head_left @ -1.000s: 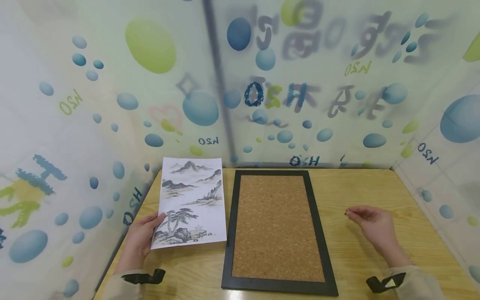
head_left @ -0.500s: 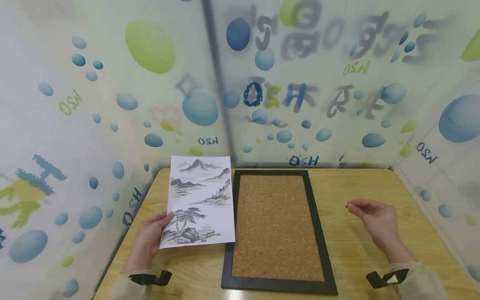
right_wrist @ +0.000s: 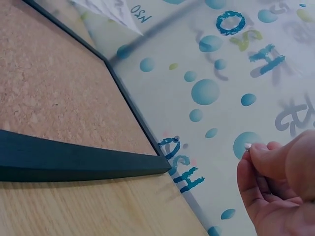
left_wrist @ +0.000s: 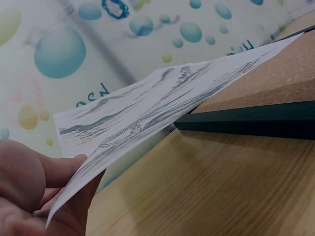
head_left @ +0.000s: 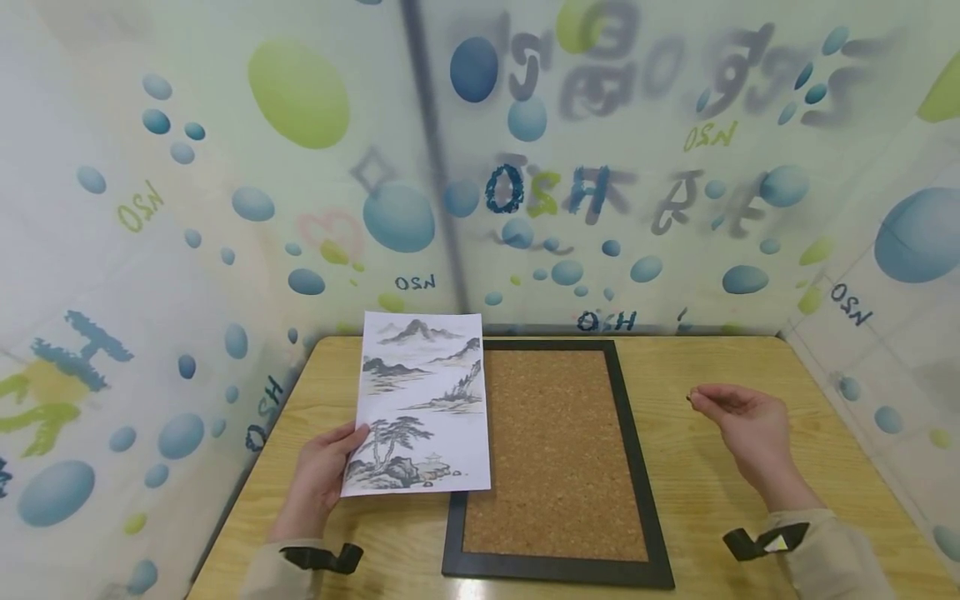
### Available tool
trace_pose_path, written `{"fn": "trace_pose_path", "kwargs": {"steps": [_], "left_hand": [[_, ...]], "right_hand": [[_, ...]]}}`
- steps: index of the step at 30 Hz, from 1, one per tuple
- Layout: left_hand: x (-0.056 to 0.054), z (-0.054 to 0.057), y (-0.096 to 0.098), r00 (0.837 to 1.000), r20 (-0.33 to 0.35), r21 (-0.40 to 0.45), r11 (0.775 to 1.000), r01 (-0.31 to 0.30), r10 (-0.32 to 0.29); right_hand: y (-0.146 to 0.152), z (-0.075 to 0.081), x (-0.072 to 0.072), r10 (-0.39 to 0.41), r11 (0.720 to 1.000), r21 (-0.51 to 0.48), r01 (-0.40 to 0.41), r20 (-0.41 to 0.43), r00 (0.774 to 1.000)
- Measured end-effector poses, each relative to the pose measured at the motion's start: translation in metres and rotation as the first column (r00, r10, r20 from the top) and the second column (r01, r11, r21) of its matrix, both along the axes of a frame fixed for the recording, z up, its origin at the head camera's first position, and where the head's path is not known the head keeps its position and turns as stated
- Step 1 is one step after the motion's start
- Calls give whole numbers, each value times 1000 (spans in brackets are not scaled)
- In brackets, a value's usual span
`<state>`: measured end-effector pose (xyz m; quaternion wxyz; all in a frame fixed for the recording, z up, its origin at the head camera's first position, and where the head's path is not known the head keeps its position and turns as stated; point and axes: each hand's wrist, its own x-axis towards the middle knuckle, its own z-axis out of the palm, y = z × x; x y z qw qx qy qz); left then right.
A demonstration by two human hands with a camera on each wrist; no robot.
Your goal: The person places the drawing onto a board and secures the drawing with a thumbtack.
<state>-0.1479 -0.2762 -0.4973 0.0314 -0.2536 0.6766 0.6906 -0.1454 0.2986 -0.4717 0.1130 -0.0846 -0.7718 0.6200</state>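
Observation:
A white sheet of paper (head_left: 420,404) with an ink landscape print is in my left hand (head_left: 324,468), thumb on its printed face and fingers behind. Its right part overlaps the left side of a black-framed cork board (head_left: 558,467). In the left wrist view the sheet (left_wrist: 133,118) slants up off the table and its far part reaches over the board (left_wrist: 266,88). My right hand (head_left: 750,437) is raised right of the board and pinches a tiny shiny piece (right_wrist: 247,146) between thumb and forefinger. Too little of the piece shows to tell its kind.
A wooden table (head_left: 750,362) bears the board, with bare wood on both sides. A printed curtain (head_left: 637,125) with bubbles and letters hangs behind it and along both sides. Each wrist wears a black strap mount.
My left hand has carried the paper rightward, from beside the cork board to over its left side. My right hand has risen slightly, still pinching the tiny piece. The board stays put.

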Motion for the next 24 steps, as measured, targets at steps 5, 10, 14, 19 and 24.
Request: {"fn": "trace_pose_path", "kwargs": {"steps": [5, 10, 14, 19, 24], "left_hand": [[1, -1, 6, 1000, -5, 18, 1000, 4, -3], [1, 0, 13, 1000, -12, 29, 1000, 13, -13], [-1, 1, 19, 1000, -9, 22, 1000, 17, -17], [-4, 2, 26, 1000, -16, 11, 1000, 14, -13], [-6, 1, 33, 999, -47, 22, 999, 26, -25]], "right_hand": [[-3, 3, -5, 8, 991, -135, -12, -34, 999], [-5, 5, -8, 0, 988, -156, -5, -34, 999], [-6, 6, -9, 0, 985, -173, -5, -32, 999], [-9, 9, -12, 1, 986, -169, -7, -33, 999], [-11, 11, -16, 10, 982, -188, -20, -55, 998]]}}
